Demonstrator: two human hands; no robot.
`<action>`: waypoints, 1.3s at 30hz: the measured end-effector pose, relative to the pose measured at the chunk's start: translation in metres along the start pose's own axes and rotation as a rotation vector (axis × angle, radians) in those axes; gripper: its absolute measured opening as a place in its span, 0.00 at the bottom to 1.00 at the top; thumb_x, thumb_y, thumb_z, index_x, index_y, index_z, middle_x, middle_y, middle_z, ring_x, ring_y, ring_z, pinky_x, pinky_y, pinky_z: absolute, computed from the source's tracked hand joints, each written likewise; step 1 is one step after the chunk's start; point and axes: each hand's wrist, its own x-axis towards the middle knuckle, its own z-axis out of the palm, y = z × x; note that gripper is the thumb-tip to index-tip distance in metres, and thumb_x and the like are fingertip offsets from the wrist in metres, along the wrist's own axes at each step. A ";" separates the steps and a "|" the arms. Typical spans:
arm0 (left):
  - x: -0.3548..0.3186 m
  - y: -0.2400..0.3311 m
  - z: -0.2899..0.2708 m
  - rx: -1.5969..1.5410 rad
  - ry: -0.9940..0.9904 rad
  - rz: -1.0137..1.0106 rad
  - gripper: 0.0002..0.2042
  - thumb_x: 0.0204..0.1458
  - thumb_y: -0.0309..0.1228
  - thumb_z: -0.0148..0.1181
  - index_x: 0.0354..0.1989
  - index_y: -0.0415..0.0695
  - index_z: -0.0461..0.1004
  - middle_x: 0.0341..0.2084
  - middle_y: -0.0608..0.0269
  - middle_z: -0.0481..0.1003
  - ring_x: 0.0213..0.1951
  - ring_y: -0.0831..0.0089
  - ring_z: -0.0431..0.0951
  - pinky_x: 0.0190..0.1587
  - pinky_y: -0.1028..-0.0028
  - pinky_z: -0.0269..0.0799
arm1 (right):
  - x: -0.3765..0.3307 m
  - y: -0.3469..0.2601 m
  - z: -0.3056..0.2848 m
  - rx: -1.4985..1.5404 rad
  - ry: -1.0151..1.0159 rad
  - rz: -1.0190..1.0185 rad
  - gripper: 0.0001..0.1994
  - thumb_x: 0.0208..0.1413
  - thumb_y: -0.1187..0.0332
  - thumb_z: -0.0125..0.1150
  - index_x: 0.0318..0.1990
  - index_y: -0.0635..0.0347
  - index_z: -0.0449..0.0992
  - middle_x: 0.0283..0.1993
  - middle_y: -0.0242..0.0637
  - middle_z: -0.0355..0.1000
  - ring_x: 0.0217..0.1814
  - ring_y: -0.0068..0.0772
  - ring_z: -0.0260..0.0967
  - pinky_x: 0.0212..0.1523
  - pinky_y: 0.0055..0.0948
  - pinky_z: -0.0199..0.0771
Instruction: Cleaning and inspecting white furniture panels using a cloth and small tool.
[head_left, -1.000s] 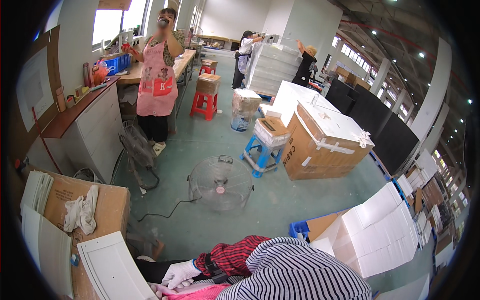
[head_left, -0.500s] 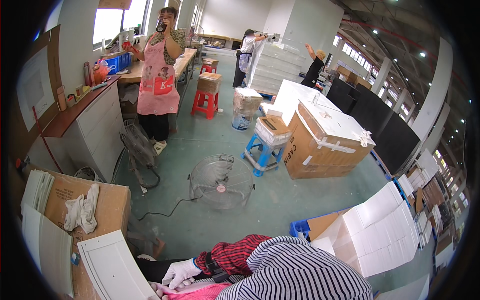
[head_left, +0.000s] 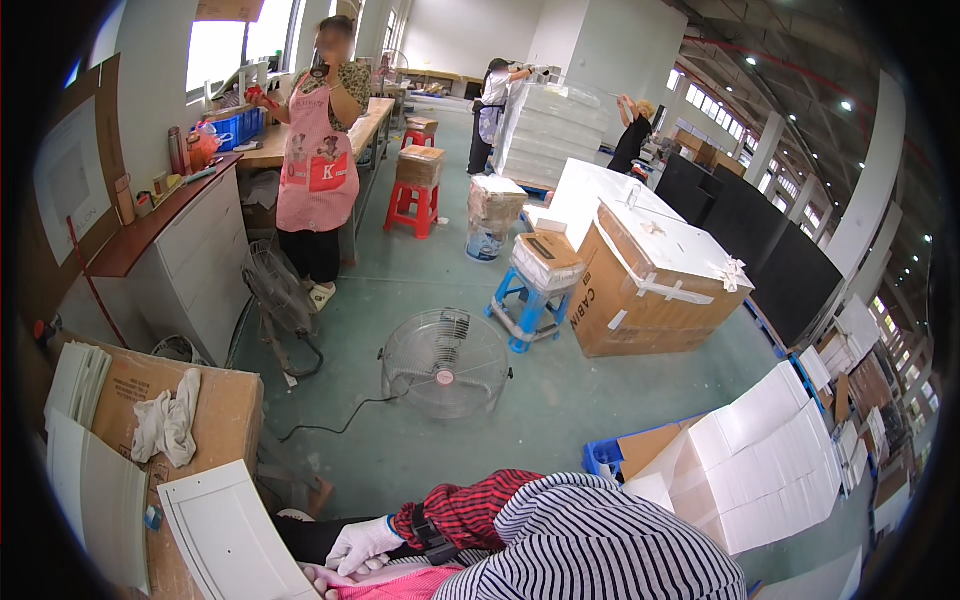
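Observation:
My right hand (head_left: 358, 546), in a white glove, lies low over my pink checked apron (head_left: 405, 582). Its fingers are bent and pressed together; whatever they hold, if anything, is hidden. Just beneath it, at the lower edge, pale fingertips of my left hand (head_left: 316, 578) show in part; the rest is out of sight. Beside the hands stands a white framed panel (head_left: 222, 535), leaning by a cardboard box (head_left: 215, 420). A crumpled light cloth (head_left: 168, 418) lies on that box, next to several stacked white panels (head_left: 95, 490).
A round floor fan (head_left: 445, 365) trails a cord, with another fan (head_left: 280, 305) behind it. A person in a pink apron (head_left: 318, 165) holds a dark object. Blue stool (head_left: 525, 315), large carton (head_left: 640, 290) and white board stack (head_left: 770, 465) stand rightward; two people flank a wrapped stack (head_left: 550, 135).
The person in the pink apron has lowered the dark object slightly. Far off, the person in black has brought their arms lower. My hands stay almost still.

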 end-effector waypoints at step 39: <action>-0.009 0.000 0.003 0.018 0.063 -0.031 0.27 0.64 0.31 0.59 0.69 0.34 0.64 0.57 0.49 0.74 0.54 0.57 0.76 0.54 0.60 0.77 | 0.008 0.010 -0.008 0.095 -0.053 0.028 0.07 0.64 0.63 0.63 0.43 0.53 0.81 0.21 0.20 0.70 0.15 0.09 0.63 0.13 0.15 0.60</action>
